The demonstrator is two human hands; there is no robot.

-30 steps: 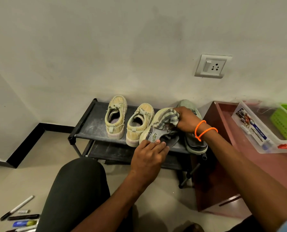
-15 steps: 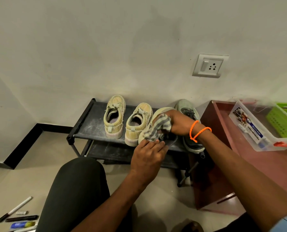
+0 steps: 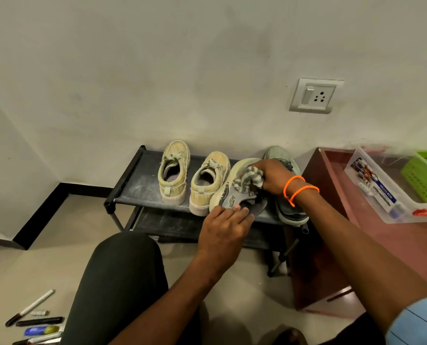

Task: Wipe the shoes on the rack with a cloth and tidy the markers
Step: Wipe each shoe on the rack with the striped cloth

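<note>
partly hidden: left hand (image 3: 223,226) grips tilted grey shoe (image 3: 234,192) heel; right hand (image 3: 272,176) clutches striped cloth (image 3: 248,181), covering shoe's upper.

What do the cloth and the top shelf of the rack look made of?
Cloth: soft woven fabric, grey and white stripes, bunched in the right hand. Rack shelf: seemingly black matte fabric or thin sheet on dark tubes, dusty with pale smears; which one is unclear.
</note>
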